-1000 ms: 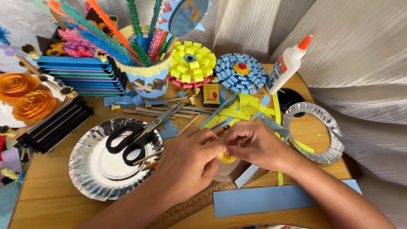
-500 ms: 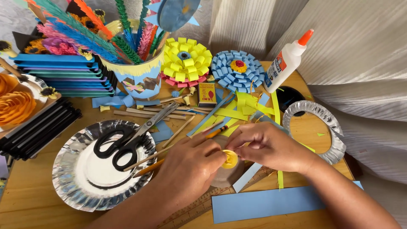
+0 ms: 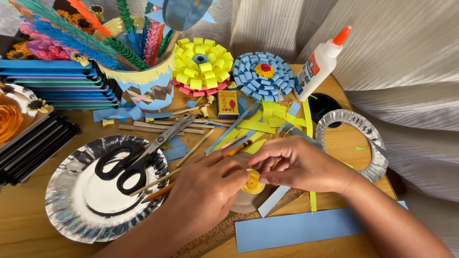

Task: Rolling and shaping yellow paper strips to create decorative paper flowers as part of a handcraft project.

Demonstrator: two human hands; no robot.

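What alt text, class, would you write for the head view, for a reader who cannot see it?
Two hands, left hand and right hand, pinch a small yellow paper coil between their fingertips over a wooden table. Black scissors lie on a silver paper plate to the left; paper flowers and a glue bottle stand behind.

Yellow paper coil (image 3: 252, 182) matt; foil plate (image 3: 76, 210) shiny, crinkled; table (image 3: 28, 234) smooth wood.

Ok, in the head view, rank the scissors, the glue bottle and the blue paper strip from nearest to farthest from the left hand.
1. Scissors, just left of the left hand, lying across the silver paper plate.
2. Blue paper strip, lower right, past the right hand's wrist.
3. Glue bottle, far upper right, by the curtain.
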